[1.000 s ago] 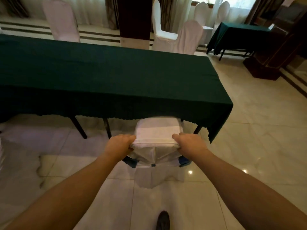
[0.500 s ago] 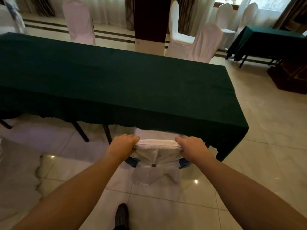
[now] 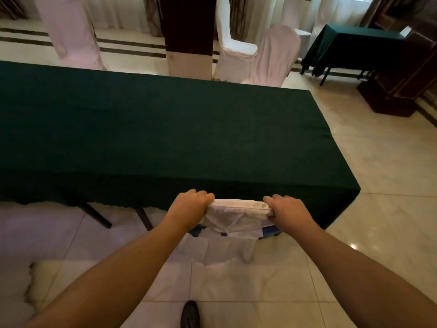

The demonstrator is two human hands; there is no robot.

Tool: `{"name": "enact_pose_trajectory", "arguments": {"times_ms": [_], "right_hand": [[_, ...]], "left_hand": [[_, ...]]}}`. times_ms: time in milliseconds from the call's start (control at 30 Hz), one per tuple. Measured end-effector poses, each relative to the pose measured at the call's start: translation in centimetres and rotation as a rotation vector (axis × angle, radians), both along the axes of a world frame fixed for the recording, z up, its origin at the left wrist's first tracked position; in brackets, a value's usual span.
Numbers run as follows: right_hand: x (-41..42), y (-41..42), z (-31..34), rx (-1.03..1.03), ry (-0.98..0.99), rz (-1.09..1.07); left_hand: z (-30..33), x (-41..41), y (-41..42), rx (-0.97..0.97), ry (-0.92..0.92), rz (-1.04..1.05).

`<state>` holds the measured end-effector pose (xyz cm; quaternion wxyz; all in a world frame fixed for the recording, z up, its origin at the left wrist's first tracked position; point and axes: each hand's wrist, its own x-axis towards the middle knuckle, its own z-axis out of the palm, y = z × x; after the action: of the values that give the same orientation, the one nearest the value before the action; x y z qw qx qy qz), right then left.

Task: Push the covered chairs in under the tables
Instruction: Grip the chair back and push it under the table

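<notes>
A white-covered chair [image 3: 236, 215] stands right in front of me, its back top rail touching the near edge of the long table with the dark green cloth [image 3: 165, 138]. The seat is hidden under the cloth. My left hand [image 3: 190, 205] grips the left end of the chair's back rail. My right hand [image 3: 287, 209] grips the right end. A bit of blue frame shows below the white cover.
More white-covered chairs [image 3: 238, 48] stand beyond the table's far side, beside a dark pillar [image 3: 189, 31]. A second green-clothed table [image 3: 354, 48] and a dark wooden cabinet [image 3: 402, 74] are at the far right. My shoe [image 3: 190, 313] is on the glossy tile floor.
The chair has slid forward under the table; its seat, visible a second ago, is now hidden by the cloth. Both hands moved forward with it, keeping their grip.
</notes>
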<state>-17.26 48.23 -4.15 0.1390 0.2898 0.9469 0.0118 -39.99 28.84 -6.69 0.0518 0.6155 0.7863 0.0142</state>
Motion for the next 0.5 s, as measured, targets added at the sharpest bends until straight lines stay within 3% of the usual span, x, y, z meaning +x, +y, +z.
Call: {"name": "enact_pose_trajectory", "arguments": {"times_ms": [500], "right_hand": [[-0.6, 4.0, -2.3, -0.063, -0.043, 0.040]], "left_hand": [[-1.8, -0.4, 3.5, -0.067, 0.026, 0.034]]}}
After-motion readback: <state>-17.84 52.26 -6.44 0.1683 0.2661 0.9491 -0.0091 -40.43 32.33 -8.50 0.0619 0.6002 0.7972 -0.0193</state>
